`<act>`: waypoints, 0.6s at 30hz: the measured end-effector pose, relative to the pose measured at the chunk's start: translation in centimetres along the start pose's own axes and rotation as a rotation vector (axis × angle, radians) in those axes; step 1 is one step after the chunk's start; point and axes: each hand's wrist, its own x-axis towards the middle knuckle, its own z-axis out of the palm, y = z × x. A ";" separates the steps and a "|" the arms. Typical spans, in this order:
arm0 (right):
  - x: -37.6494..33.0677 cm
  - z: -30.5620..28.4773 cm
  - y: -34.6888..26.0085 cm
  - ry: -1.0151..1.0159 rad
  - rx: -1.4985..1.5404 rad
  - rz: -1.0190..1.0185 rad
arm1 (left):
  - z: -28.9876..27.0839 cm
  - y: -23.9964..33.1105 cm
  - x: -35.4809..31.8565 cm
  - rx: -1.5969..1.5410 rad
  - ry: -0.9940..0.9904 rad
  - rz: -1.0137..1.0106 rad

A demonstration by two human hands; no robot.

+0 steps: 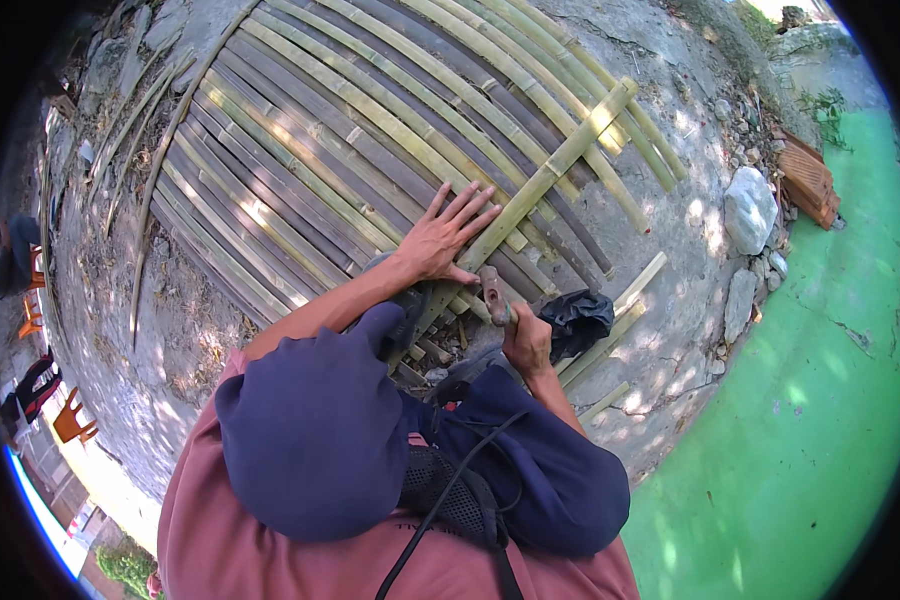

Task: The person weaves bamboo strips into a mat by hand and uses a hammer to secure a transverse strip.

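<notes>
Split bamboo slats (300, 130), green and dark brown, lie side by side on the ground as a panel. A thicker green bamboo crosspiece (560, 165) runs slantwise over their near right ends. My left hand (438, 240) rests on the slats with its fingers spread, its thumb by the crosspiece's lower part. In my right hand (528, 342) is a hammer (493, 295), its worn head right beside that lower part. Whether a nail is under the head cannot be made out. My right fingers are wrapped round the handle, which is mostly hidden.
A black plastic bag (580, 318) lies just right of my right hand, near loose bamboo strips (620, 325). Farther right are a pale rock (749, 210), reddish-brown blocks (808, 180) and a green-painted surface (770, 400). Orange chairs (73, 418) stand at the far left.
</notes>
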 end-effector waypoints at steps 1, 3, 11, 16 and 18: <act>0.2 0.1 0.3 0.023 0.021 -0.061 | -0.1 0.0 0.2 -0.003 0.011 -0.002; 1.1 0.7 0.2 -0.019 -0.031 -0.006 | 0.9 -0.5 -0.3 -0.026 0.077 -0.012; 0.5 -0.7 0.7 -0.125 -0.055 -0.069 | 0.7 -0.5 -0.2 -0.005 0.027 -0.019; 0.5 -0.7 0.5 0.026 0.023 -0.020 | 0.6 -0.5 -0.1 -0.047 0.056 -0.002; 0.4 -0.2 1.2 -0.004 0.005 0.016 | 0.7 -0.4 0.2 -0.042 0.073 0.003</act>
